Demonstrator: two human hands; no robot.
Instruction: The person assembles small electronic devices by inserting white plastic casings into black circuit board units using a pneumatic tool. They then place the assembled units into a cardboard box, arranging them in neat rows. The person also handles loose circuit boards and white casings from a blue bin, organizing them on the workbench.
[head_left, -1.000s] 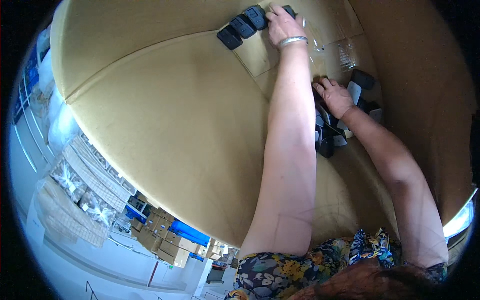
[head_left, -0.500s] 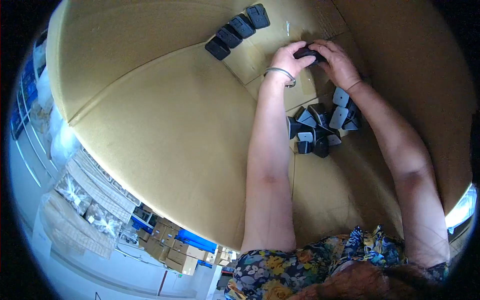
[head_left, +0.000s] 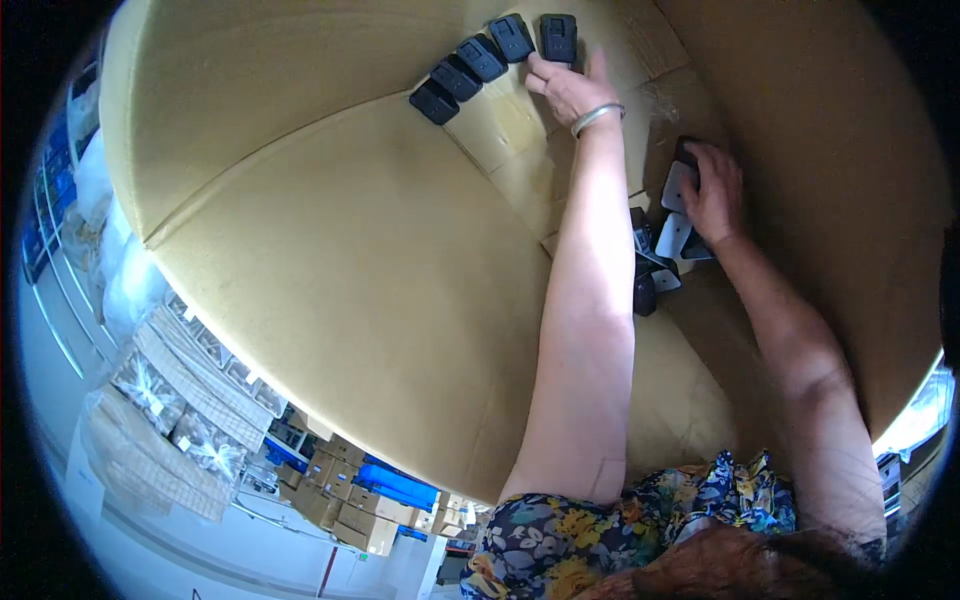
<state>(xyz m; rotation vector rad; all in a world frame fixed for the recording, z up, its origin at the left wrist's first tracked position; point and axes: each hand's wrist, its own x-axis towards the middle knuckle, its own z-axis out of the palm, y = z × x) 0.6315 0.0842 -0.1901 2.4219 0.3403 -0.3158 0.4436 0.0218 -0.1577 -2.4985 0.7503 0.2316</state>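
Note:
Deep inside a big cardboard box, my left hand (head_left: pixel 572 92) is beside a black rectangular plastic block (head_left: pixel 558 38), its fingers apart and its fingertips close to the block's lower edge. That block stands at the right end of a curved row of similar black blocks (head_left: pixel 482 60). On the right, my right hand (head_left: pixel 716 192) has its fingers bent over a black block with a pale flat face (head_left: pixel 680 186). Below that hand lies a loose pile of black blocks (head_left: pixel 646 288), some with pale faces; my left forearm hides part of it.
The tall curved cardboard wall (head_left: pixel 350 280) rises on the left, and a shaded wall (head_left: pixel 830 200) stands on the right. Beyond the rim, at lower left, are plastic-wrapped bundles (head_left: pixel 180 400) and stacked cartons (head_left: pixel 350 510).
The black block that both hands held now stands at the right end of the row. My left hand has come away from it; my right hand has moved down to the pile.

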